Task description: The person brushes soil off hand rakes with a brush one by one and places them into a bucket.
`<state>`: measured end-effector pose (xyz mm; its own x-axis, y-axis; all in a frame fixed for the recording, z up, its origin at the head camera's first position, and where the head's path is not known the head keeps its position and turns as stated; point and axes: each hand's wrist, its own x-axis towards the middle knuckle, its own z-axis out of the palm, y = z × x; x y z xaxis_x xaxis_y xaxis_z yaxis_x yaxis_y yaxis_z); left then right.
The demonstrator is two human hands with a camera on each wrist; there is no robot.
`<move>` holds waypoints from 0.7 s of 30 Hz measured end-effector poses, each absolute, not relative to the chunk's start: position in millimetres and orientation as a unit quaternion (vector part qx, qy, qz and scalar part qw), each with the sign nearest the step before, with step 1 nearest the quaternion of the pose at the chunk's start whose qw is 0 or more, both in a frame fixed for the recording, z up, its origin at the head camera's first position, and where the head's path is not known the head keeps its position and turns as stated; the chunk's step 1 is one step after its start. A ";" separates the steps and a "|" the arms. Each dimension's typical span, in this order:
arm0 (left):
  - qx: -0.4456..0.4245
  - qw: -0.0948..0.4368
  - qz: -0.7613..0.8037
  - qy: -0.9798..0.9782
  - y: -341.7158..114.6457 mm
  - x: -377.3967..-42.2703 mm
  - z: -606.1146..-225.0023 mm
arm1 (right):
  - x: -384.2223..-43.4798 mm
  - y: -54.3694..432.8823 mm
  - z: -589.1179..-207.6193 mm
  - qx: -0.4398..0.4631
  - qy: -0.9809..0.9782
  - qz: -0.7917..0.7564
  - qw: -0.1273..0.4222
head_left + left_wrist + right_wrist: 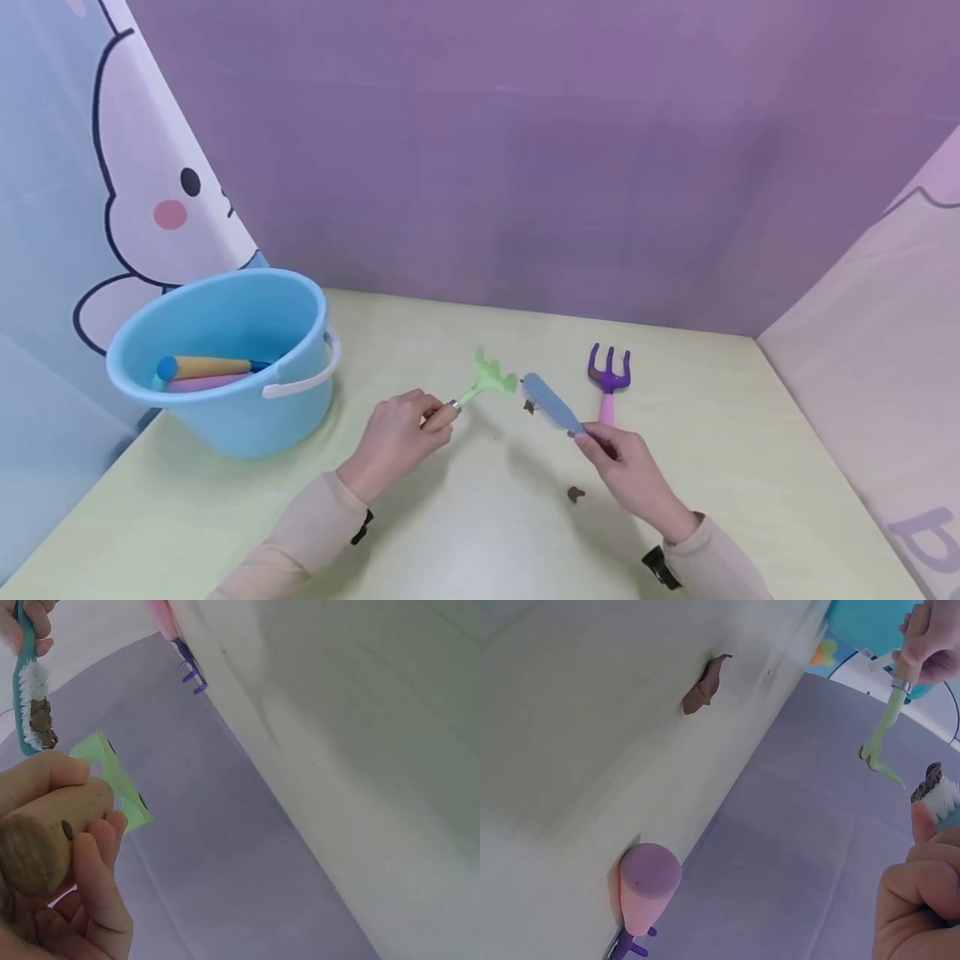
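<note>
My left hand [397, 435] grips the wooden handle [45, 832] of a small light-green rake [491, 379], its tines raised above the table. In my right hand [628, 468] is a blue brush [551, 402], pinched by its handle, bristles facing down. Brown clumps [41, 718] cling to the white bristles [941, 799], seen in both wrist views. The rake head and the brush tip are close together, with a small gap between them. Brown specks also sit on the rake's tines. A loose brown piece [575, 494] lies on the table below the brush.
A light-blue bucket [247, 429] with a white handle stands on the left, holding a wooden-handled tool [206, 367] and a pink one. A purple fork [610, 380] with a pink handle lies behind my right hand. A purple backdrop [510, 183] rises at the table's back edge.
</note>
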<state>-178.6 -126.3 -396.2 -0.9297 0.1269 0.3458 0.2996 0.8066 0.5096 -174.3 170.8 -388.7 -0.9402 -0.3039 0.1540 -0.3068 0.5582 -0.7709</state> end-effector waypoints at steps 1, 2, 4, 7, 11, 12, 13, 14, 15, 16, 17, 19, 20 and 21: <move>-0.113 0.149 -0.286 -0.940 -127.2 -178.7 -397.4 | -174.5 171.2 -389.2 0.172 -0.883 0.437 0.003; -0.112 0.150 -0.283 -0.941 -128.1 -178.4 -398.3 | -174.8 171.6 -389.7 0.170 -0.884 0.436 0.006; -0.111 0.151 -0.275 -0.943 -129.7 -177.6 -399.9 | -175.4 172.5 -390.8 0.170 -0.887 0.429 0.013; -0.114 0.153 -0.267 -0.945 -131.4 -174.8 -400.8 | -176.1 174.8 -392.9 0.165 -0.895 0.414 0.025; -0.120 0.171 -0.256 -0.944 -135.9 -165.9 -398.3 | -176.5 177.7 -394.2 0.163 -0.902 0.397 0.036; -0.122 0.180 -0.254 -0.942 -137.8 -162.7 -396.9 | -176.6 178.1 -394.2 0.163 -0.903 0.396 0.037; -0.125 0.189 -0.250 -0.941 -140.0 -159.2 -395.3 | -176.7 178.5 -394.2 0.162 -0.904 0.393 0.038; -0.126 0.192 -0.249 -0.941 -142.9 -155.1 -392.9 | -176.7 179.0 -394.5 0.160 -0.905 0.392 0.038; -0.125 0.193 -0.251 -0.940 -146.2 -151.0 -390.4 | -176.6 179.5 -395.3 0.158 -0.906 0.391 0.038; -0.125 0.196 -0.254 -0.939 -150.2 -146.3 -387.6 | -176.5 179.8 -396.4 0.156 -0.907 0.388 0.039; -0.127 0.202 -0.257 -0.936 -154.8 -141.2 -384.4 | -176.3 180.0 -397.6 0.154 -0.908 0.387 0.038; -0.127 0.219 -0.266 -0.930 -164.8 -130.8 -377.3 | -176.1 180.2 -400.0 0.150 -0.910 0.386 0.036; -0.130 0.234 -0.273 -0.924 -170.4 -125.8 -373.6 | -176.0 180.2 -401.2 0.150 -0.909 0.387 0.035; -0.135 0.258 -0.277 -0.916 -176.1 -120.9 -370.0 | -176.0 180.0 -402.3 0.150 -0.909 0.387 0.034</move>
